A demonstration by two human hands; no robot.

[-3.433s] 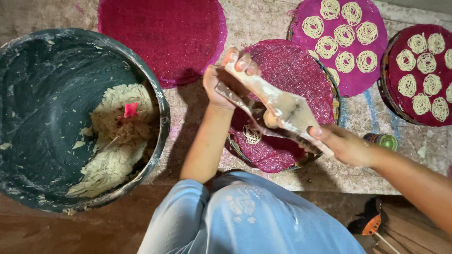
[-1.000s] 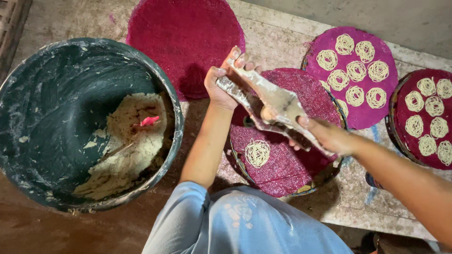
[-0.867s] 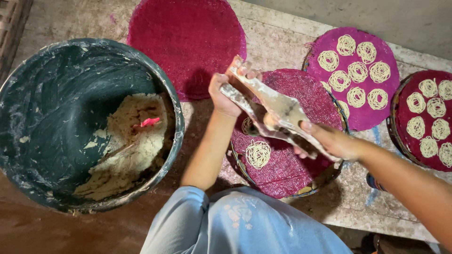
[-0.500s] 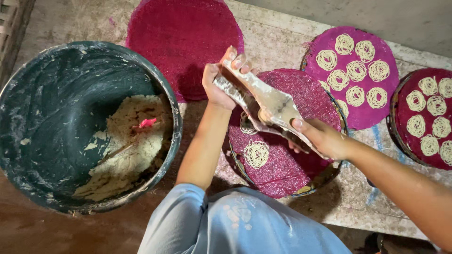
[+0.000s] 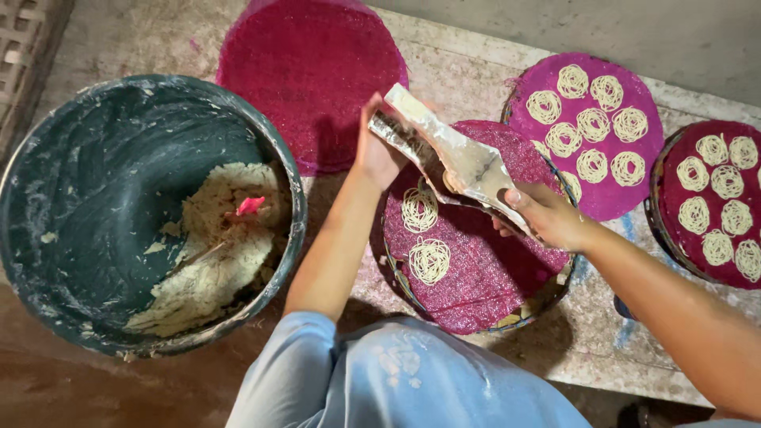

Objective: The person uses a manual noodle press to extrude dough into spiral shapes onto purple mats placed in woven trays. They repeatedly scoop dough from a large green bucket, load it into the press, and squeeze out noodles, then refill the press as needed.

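Both my hands grip a long dough-smeared metal noodle press (image 5: pixel 456 162) held over a round magenta woven mat (image 5: pixel 483 273). My left hand (image 5: pixel 372 150) clasps its far end, and my right hand (image 5: pixel 547 218) clasps its near handles. Two pale coils of pressed noodle (image 5: pixel 424 238) lie on that mat, one under the press and one nearer me. A large dark green tub (image 5: pixel 95 143) at the left holds pale dough (image 5: pixel 214 254) with a small pink scrap in it.
A bare magenta mat (image 5: pixel 309 71) lies behind the tub. Two more mats (image 5: pixel 634 190) at the right, one further right (image 5: pixel 674 214), carry several noodle coils. All rest on a worn stone slab (image 5: pixel 587 349). My knee in light blue cloth (image 5: pixel 396 380) fills the bottom.
The press has shifted along the mat, and a second noodle coil now lies beside the first. The view has drifted slightly.
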